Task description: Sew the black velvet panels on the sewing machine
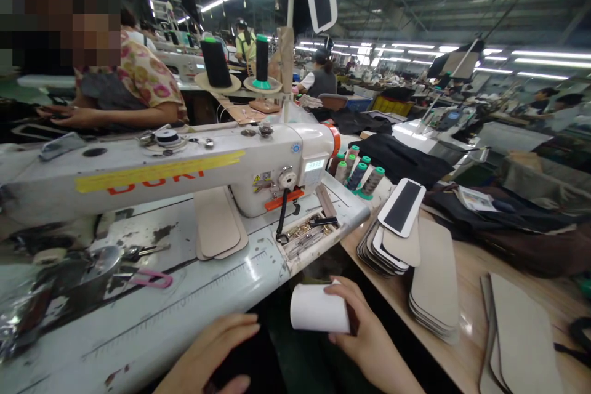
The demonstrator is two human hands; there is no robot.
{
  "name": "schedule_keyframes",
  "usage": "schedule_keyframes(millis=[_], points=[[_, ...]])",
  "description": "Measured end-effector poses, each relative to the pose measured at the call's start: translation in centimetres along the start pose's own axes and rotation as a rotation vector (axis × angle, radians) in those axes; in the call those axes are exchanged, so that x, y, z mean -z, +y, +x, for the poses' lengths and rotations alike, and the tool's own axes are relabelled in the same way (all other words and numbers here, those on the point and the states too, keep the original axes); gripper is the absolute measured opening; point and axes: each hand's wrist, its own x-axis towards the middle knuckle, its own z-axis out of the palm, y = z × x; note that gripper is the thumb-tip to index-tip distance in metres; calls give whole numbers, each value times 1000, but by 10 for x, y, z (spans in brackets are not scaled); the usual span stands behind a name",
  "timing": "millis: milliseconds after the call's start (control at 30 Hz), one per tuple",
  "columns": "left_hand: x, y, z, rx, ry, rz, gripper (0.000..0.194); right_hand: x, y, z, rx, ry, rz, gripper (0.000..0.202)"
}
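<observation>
My right hand [364, 326] is closed on the white panel [318, 309], thumb below and fingers above, gripping it by its right end. The panel is bent into a curve, and the rest of it reaches left out of my grip, into the space between my two hands. It is held off the near edge of the bed [231, 286], just left of the wooden table [466, 314].

My left hand [207, 345] holds nothing that I can see; its fingers are stretched out and parted from the thumb, near the bed's edge, with a gap between them and the panel.

Beyond my hands stands the machine [272, 154], with beige pieces [219, 228] lying under its arm and pink snips [154, 278] farther left. A tray [289, 261] of small metal parts sits at the bed's right end. On the table to my right are a pile [401, 209] topped by a white-edged dark piece, a beige stack [436, 277] beside it, and more beige panels [526, 332] at the near right.
</observation>
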Motion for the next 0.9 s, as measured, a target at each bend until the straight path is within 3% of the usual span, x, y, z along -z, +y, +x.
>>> schedule_keyframes(millis=[100,167,233,333,433,567,667,733,833,900], points=[[-28,21,17,130,-136,-210,90,6,-27,-20,46,-205,316,61],[-41,33,22,185,-222,-376,82,-4,-40,-23,42,-257,428,67],[-48,39,23,184,-250,-455,61,-24,-48,-21,8,-206,615,81],[-50,39,17,158,-141,-475,46,-64,-51,-18,-65,1,1044,101],[-50,37,11,183,-1,-464,36,-102,-48,-18,-205,182,1298,98],[-50,39,7,305,185,-511,36,-133,-44,-24,-425,112,1301,79],[-47,38,8,401,279,-747,29,-138,-46,-26,-464,12,1350,80],[-46,34,9,419,305,-970,24,-134,-50,-25,-420,13,1390,83],[-44,29,8,376,261,-1221,37,-122,-52,-22,-329,-14,1368,83],[-39,29,6,368,244,-1298,42,-114,-46,-19,-296,-104,1316,84]])
